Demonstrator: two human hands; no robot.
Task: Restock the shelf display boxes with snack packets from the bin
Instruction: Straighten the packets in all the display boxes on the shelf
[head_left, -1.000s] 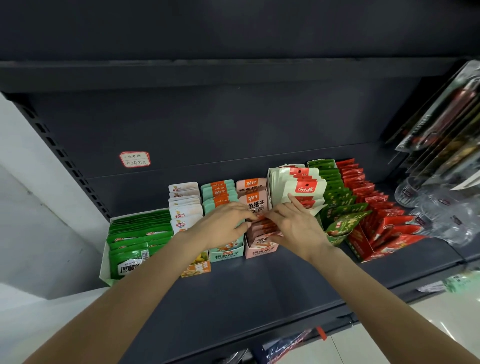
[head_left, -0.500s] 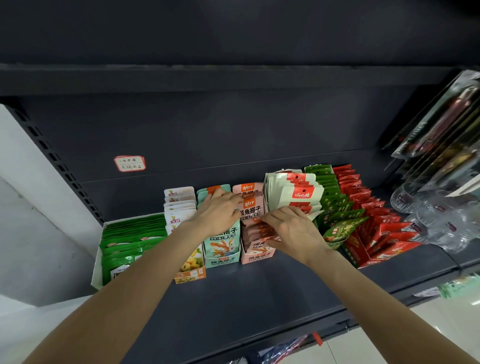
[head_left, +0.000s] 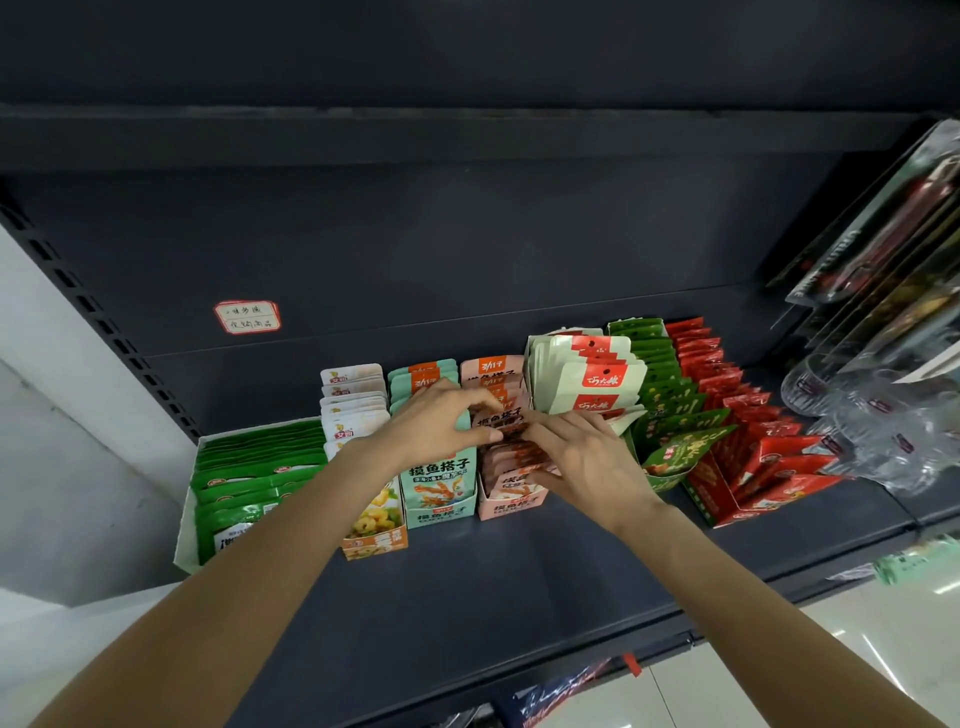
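A pink display box (head_left: 511, 503) stands mid-shelf, filled with upright pink snack packets (head_left: 500, 387). My left hand (head_left: 439, 423) curls over the top of this row from the left, thumb and fingers pinching the pink packets. My right hand (head_left: 584, 460) presses on the same packets from the right and front, fingers bent against them. Beside it on the left sits a teal box (head_left: 440, 496) of teal packets. The bin is out of view.
Along the dark shelf (head_left: 493, 587) stand a green packet box (head_left: 249, 483), a white-and-yellow packet box (head_left: 371, 535), white-and-red packets (head_left: 587, 376), green packets (head_left: 657, 395) and a red box (head_left: 748, 467). Hanging clear packs (head_left: 883, 312) crowd the right edge. A label (head_left: 247, 316) is stuck on the back panel.
My left hand moved from the teal packets rightward onto the pink row. My right hand stayed at the pink packets, shifting slightly forward.
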